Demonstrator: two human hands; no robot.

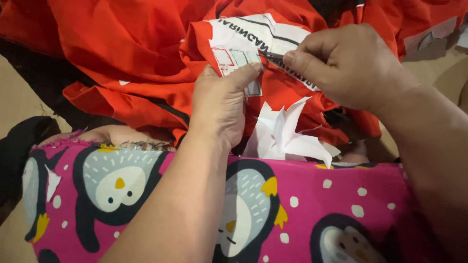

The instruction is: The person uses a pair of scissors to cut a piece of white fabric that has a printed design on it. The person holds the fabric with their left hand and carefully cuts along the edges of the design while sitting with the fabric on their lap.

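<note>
head view: I see one camera, looking down over a lap in pink penguin-print fabric (317, 204).
garment: orange garment (126, 53) bunched across the lap, white printed patch (243, 34) facing up, its long axis running up-left to down-right.
left hand (219, 104): thumb and fingers closed, pinching the patch edge.
right hand (348, 65): clamped on a thin dark tool (271, 57), tip pointing left at the patch.
scraps: white paper bits (287, 134) just below.
handling: my read is soft, light, limp cloth; grip beside the patch, keep it taut.
</note>
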